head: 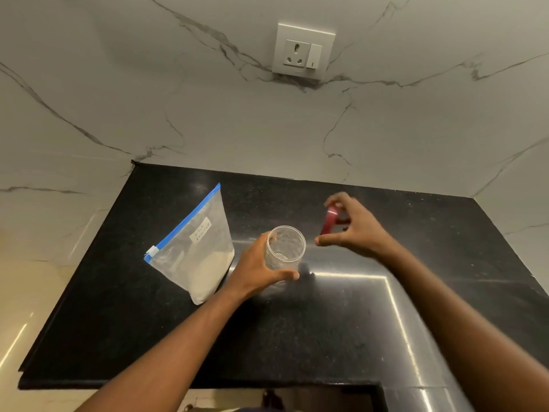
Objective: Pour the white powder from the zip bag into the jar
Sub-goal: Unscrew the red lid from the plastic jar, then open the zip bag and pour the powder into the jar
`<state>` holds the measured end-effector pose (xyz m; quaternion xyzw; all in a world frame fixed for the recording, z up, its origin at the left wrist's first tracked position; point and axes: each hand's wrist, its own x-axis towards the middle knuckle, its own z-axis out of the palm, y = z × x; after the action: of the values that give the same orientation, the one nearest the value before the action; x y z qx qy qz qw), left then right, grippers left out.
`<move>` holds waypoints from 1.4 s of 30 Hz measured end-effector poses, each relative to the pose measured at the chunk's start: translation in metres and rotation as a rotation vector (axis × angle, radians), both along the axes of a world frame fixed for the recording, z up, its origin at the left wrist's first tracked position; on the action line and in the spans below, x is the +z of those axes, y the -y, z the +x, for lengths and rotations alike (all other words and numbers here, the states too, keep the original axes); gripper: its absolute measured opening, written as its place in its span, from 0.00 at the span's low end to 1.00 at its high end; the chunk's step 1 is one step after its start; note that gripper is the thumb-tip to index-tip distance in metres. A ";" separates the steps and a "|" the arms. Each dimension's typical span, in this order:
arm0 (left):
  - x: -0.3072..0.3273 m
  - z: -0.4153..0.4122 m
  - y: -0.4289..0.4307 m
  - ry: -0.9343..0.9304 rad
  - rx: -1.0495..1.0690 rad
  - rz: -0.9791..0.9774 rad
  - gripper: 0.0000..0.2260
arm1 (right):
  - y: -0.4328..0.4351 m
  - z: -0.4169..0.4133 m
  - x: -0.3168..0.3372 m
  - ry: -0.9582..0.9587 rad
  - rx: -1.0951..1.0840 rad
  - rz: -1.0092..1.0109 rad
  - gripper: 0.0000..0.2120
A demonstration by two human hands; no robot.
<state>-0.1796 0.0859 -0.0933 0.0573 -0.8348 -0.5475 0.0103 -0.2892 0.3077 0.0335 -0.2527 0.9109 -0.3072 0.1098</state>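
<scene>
Left hand [261, 263] wrapped round clear open plastic jar [285, 247]; right hand [353, 230] pinching red lid [330, 223] right of jar; limp zip-top powder bag [197, 248] left of jar, likely floppy; best gripped near blue zip.

A single wide-angle view comes from the person's head, looking forward and steeply down onto the black worktop [297, 337]. It sits close: both forearms run up from the bottom edge toward the middle of the frame. The camera faces the marble wall behind the worktop, where a socket plate [303, 49] sits near the top centre. Straight edges bow toward the frame's sides. No second view shares the scene.
</scene>
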 end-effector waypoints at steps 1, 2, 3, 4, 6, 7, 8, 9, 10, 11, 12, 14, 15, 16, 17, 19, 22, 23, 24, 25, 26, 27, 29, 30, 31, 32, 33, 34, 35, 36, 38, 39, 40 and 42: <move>0.001 0.002 -0.001 -0.002 0.011 0.004 0.46 | -0.009 0.011 -0.023 0.051 -0.144 -0.148 0.32; 0.001 0.005 -0.002 0.002 0.018 0.001 0.48 | -0.016 0.023 -0.047 0.056 -0.271 -0.224 0.29; 0.001 0.008 -0.003 0.014 0.023 -0.007 0.51 | -0.021 0.036 -0.070 0.039 -0.366 -0.232 0.27; 0.000 0.011 -0.004 0.034 0.030 -0.022 0.55 | -0.026 0.048 -0.091 0.026 -0.435 -0.216 0.26; -0.003 0.019 -0.007 0.067 0.063 -0.047 0.60 | -0.030 0.066 -0.119 0.014 -0.515 -0.172 0.26; -0.003 0.023 -0.009 0.077 0.082 -0.050 0.61 | -0.033 0.072 -0.128 0.002 -0.527 -0.144 0.26; -0.002 0.028 -0.010 0.088 0.098 -0.053 0.61 | -0.034 0.075 -0.135 -0.017 -0.516 -0.107 0.25; -0.001 0.034 -0.012 0.101 0.113 -0.063 0.61 | -0.035 0.079 -0.139 -0.030 -0.494 -0.060 0.24; 0.002 0.040 -0.014 0.111 0.130 -0.075 0.61 | -0.035 0.082 -0.141 -0.033 -0.474 -0.016 0.23; 0.005 0.046 -0.014 0.109 0.154 -0.078 0.59 | -0.033 0.085 -0.141 -0.024 -0.457 0.021 0.22; 0.009 0.054 -0.015 0.093 0.183 -0.065 0.55 | -0.030 0.088 -0.139 -0.007 -0.449 0.041 0.22; 0.021 0.072 -0.014 0.033 0.242 -0.005 0.44 | -0.024 0.094 -0.130 -0.034 -0.459 -0.016 0.22; 0.029 0.080 -0.012 0.002 0.266 0.036 0.37 | -0.018 0.097 -0.122 -0.100 -0.473 -0.088 0.19; 0.039 0.088 -0.009 -0.026 0.283 0.074 0.30 | -0.012 0.100 -0.111 -0.192 -0.480 -0.179 0.15; 0.049 0.097 -0.005 -0.053 0.295 0.099 0.23 | -0.002 0.103 -0.098 -0.283 -0.463 -0.270 0.12; 0.072 0.112 0.004 -0.139 0.306 0.097 0.12 | 0.022 0.111 -0.063 -0.394 -0.363 -0.419 0.09; 0.101 0.137 0.025 -0.313 0.391 0.066 0.08 | 0.072 0.122 -0.012 -0.424 -0.066 -0.539 0.07; 0.106 0.145 0.033 -0.371 0.450 0.046 0.08 | 0.090 0.125 0.001 -0.421 0.045 -0.549 0.06; 0.110 0.153 0.043 -0.432 0.525 0.011 0.08 | 0.109 0.127 0.010 -0.403 0.147 -0.537 0.05; 0.111 0.160 0.052 -0.482 0.607 -0.031 0.09 | 0.129 0.128 0.018 -0.382 0.232 -0.505 0.04; 0.110 0.165 0.060 -0.509 0.684 -0.066 0.09 | 0.147 0.128 0.024 -0.369 0.300 -0.456 0.06; 0.109 0.170 0.069 -0.508 0.752 -0.086 0.09 | 0.166 0.127 0.027 -0.367 0.366 -0.387 0.09; 0.107 0.175 0.082 -0.422 0.814 -0.072 0.12 | 0.200 0.121 0.028 -0.391 0.511 -0.204 0.14; 0.104 0.176 0.087 -0.358 0.806 -0.042 0.15 | 0.215 0.118 0.028 -0.415 0.594 -0.112 0.16; 0.101 0.175 0.089 -0.307 0.789 -0.016 0.17 | 0.227 0.113 0.027 -0.442 0.673 -0.026 0.18; 0.099 0.174 0.092 -0.281 0.779 -0.002 0.17 | 0.237 0.110 0.026 -0.470 0.744 0.053 0.18; 0.098 0.172 0.095 -0.275 0.771 0.004 0.15 | 0.246 0.108 0.025 -0.496 0.800 0.121 0.18; 0.097 0.170 0.097 -0.278 0.762 0.006 0.14 | 0.252 0.106 0.025 -0.516 0.841 0.173 0.17; 0.097 0.167 0.099 -0.284 0.755 0.003 0.13 | 0.256 0.105 0.026 -0.529 0.872 0.205 0.15; 0.096 0.165 0.100 -0.289 0.751 -0.002 0.12 | 0.258 0.104 0.027 -0.537 0.893 0.222 0.13; 0.093 0.163 0.103 -0.286 0.748 -0.008 0.11 | 0.258 0.101 0.030 -0.565 0.920 0.238 0.09; 0.091 0.163 0.104 -0.280 0.741 -0.013 0.10 | 0.257 0.100 0.030 -0.583 0.931 0.244 0.08; 0.090 0.163 0.105 -0.272 0.733 -0.020 0.10 | 0.256 0.099 0.030 -0.596 0.940 0.248 0.08; 0.087 0.163 0.104 -0.254 0.722 -0.032 0.11 | 0.252 0.100 0.030 -0.606 0.957 0.248 0.09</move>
<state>-0.0170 -0.0186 -0.0058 0.2791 -0.7613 -0.4983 0.3069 -0.1897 0.0554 0.0632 -0.6985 0.7150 -0.0284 -0.0005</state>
